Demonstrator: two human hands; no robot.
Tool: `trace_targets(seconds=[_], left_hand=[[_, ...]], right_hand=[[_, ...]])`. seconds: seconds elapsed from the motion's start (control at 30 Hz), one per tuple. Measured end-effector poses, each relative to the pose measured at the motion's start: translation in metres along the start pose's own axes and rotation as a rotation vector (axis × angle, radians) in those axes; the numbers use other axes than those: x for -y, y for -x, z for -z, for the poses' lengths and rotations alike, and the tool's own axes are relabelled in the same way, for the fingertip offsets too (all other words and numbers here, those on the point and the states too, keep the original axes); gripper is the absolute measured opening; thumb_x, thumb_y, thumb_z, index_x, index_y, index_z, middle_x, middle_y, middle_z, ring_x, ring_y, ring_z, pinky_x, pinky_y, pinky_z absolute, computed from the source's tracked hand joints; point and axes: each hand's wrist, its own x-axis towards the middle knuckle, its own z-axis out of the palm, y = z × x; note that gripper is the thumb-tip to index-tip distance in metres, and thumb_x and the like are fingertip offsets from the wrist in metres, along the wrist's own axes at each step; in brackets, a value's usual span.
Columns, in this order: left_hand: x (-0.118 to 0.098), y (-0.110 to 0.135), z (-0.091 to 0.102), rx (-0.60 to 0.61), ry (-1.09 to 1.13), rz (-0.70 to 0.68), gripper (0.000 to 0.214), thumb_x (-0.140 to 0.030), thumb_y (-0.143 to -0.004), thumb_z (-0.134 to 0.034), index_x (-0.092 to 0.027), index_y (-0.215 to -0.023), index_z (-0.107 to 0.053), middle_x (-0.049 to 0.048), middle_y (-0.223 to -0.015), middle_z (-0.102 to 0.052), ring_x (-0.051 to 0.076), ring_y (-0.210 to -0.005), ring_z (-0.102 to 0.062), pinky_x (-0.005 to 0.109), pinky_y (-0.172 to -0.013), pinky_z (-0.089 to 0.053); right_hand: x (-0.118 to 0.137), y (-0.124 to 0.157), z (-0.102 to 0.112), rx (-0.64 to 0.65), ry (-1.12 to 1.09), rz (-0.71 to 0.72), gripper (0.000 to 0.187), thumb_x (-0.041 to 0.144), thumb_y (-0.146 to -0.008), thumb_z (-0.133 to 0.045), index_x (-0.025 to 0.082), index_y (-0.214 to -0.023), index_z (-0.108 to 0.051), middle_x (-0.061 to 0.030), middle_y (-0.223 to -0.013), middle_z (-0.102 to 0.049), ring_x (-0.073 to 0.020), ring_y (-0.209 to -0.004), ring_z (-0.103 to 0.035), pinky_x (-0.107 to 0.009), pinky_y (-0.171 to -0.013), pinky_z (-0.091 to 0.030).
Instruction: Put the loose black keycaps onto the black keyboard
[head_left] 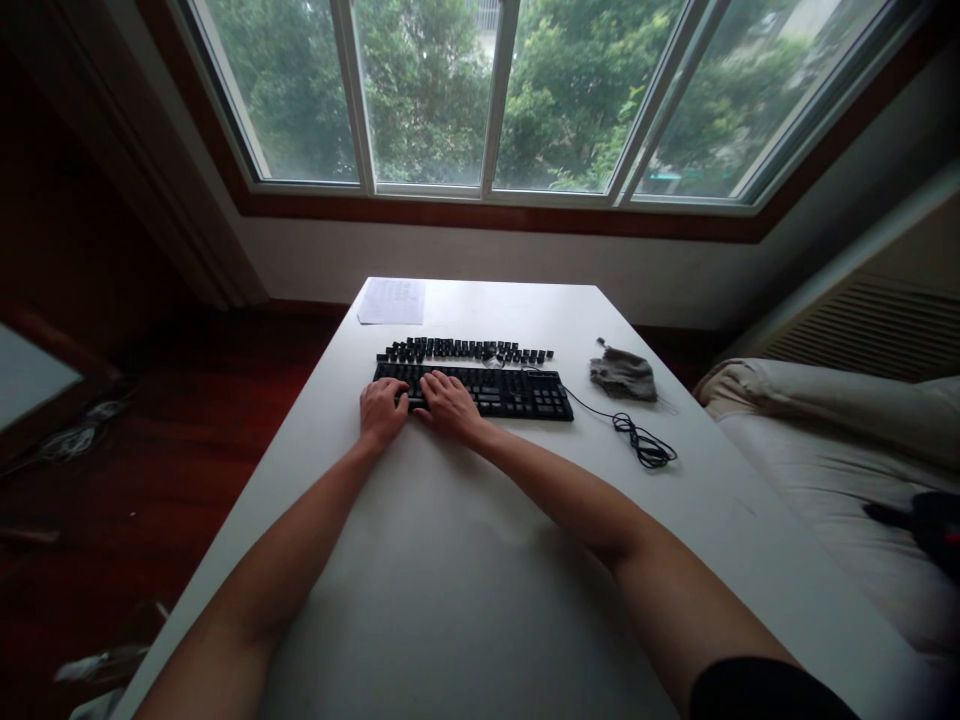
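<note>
Left hand [382,408] rests at left end of keyboard [529,393], fingers' grip unclear; right hand [450,403] beside it, fingers loosely open. Loose keys [466,349] line surface [450,570] beyond.

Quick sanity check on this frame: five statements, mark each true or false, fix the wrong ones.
1. The left hand and right hand are both at the keyboard. True.
2. The loose black keycaps lie on the keyboard's near side. False: they lie beyond it, windowward.
3. A grey pouch lies right of the keyboard. True.
4. The cable runs fully straight. False: much is bundled.
5. Paper lies at the table's far-left corner. True.
</note>
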Motion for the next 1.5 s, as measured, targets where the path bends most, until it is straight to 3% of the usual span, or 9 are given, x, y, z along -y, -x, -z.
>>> trace_targets(seconds=[0.1,0.2,0.4,0.57,0.67,0.77,0.87,1.1,1.5], left_hand=[[0.008,-0.004,-0.001,-0.096,0.075,0.096,0.026,-0.02,-0.094,-0.052,-0.023,-0.11,-0.072,0.0088,-0.118,-0.07,0.029,-0.115,-0.061,0.046,-0.11,-0.044],[0.016,-0.008,-0.002,-0.147,0.104,0.185,0.026,-0.019,-0.091,-0.053,-0.022,-0.109,-0.071,0.0095,-0.116,-0.069,0.028,-0.115,-0.061,0.045,-0.111,-0.045],[0.02,-0.008,-0.006,-0.141,0.117,0.154,0.025,-0.019,-0.089,-0.056,-0.021,-0.109,-0.07,0.0099,-0.117,-0.069,0.028,-0.118,-0.061,0.044,-0.112,-0.046],[0.021,-0.008,-0.006,-0.148,0.127,0.181,0.025,-0.02,-0.089,-0.056,-0.021,-0.109,-0.071,0.0104,-0.115,-0.069,0.028,-0.114,-0.062,0.043,-0.109,-0.047],[0.021,-0.008,-0.005,-0.129,0.089,0.179,0.024,-0.023,-0.09,-0.056,-0.021,-0.107,-0.073,0.0102,-0.114,-0.07,0.029,-0.112,-0.061,0.045,-0.109,-0.045],[0.021,-0.007,-0.004,-0.082,0.039,0.191,0.022,-0.025,-0.091,-0.056,-0.023,-0.102,-0.075,0.0094,-0.11,-0.071,0.03,-0.11,-0.06,0.047,-0.108,-0.044],[0.019,-0.007,-0.002,-0.051,0.013,0.195,0.021,-0.026,-0.091,-0.056,-0.024,-0.098,-0.076,0.0091,-0.107,-0.07,0.03,-0.11,-0.058,0.046,-0.107,-0.044],[0.019,-0.007,0.001,-0.035,0.022,0.153,0.019,-0.024,-0.09,-0.056,-0.025,-0.096,-0.075,0.0083,-0.106,-0.071,0.03,-0.108,-0.057,0.047,-0.104,-0.046],[0.023,-0.008,0.0,-0.029,0.005,0.116,0.017,-0.024,-0.091,-0.059,-0.024,-0.098,-0.075,0.0097,-0.108,-0.069,0.031,-0.11,-0.057,0.049,-0.106,-0.045]], right_hand=[[0.005,0.007,-0.01,-0.02,0.005,-0.027,0.07,0.051,-0.104,-0.05,0.007,-0.157,-0.042,-0.022,-0.165,-0.037,-0.0346,-0.154,-0.028,-0.051,-0.123,-0.026],[0.008,0.004,-0.015,-0.024,-0.006,-0.075,0.071,0.051,-0.104,-0.047,0.007,-0.159,-0.04,-0.0216,-0.166,-0.035,-0.0341,-0.155,-0.027,-0.052,-0.126,-0.021],[0.015,-0.001,-0.019,-0.032,-0.029,-0.131,0.071,0.051,-0.104,-0.044,0.004,-0.156,-0.042,-0.0235,-0.164,-0.037,-0.0345,-0.156,-0.027,-0.054,-0.127,-0.018],[0.017,0.004,-0.02,-0.047,-0.048,-0.142,0.07,0.053,-0.105,-0.043,0.004,-0.154,-0.045,-0.0223,-0.163,-0.039,-0.0343,-0.154,-0.029,-0.052,-0.126,-0.021],[0.013,0.002,-0.012,-0.05,-0.069,-0.139,0.062,0.052,-0.107,-0.04,0.009,-0.15,-0.051,-0.0203,-0.156,-0.05,-0.0322,-0.146,-0.042,-0.047,-0.12,-0.03],[0.002,-0.012,0.0,-0.007,-0.099,-0.174,0.048,0.045,-0.11,-0.034,0.018,-0.133,-0.065,-0.0159,-0.132,-0.069,-0.0276,-0.124,-0.061,-0.04,-0.107,-0.042],[-0.014,-0.036,0.008,0.032,-0.1,-0.232,0.042,0.035,-0.11,-0.033,0.02,-0.119,-0.071,-0.0132,-0.118,-0.074,-0.0249,-0.109,-0.067,-0.035,-0.095,-0.047],[-0.046,-0.085,0.003,0.09,-0.091,-0.235,0.028,0.031,-0.103,-0.054,0.023,-0.124,-0.071,-0.0099,-0.123,-0.074,-0.0244,-0.112,-0.069,-0.031,-0.091,-0.05],[-0.055,-0.129,-0.018,0.178,-0.029,-0.155,0.028,0.034,-0.099,-0.062,0.019,-0.12,-0.074,-0.0145,-0.119,-0.075,-0.0273,-0.112,-0.07,-0.033,-0.094,-0.051]])
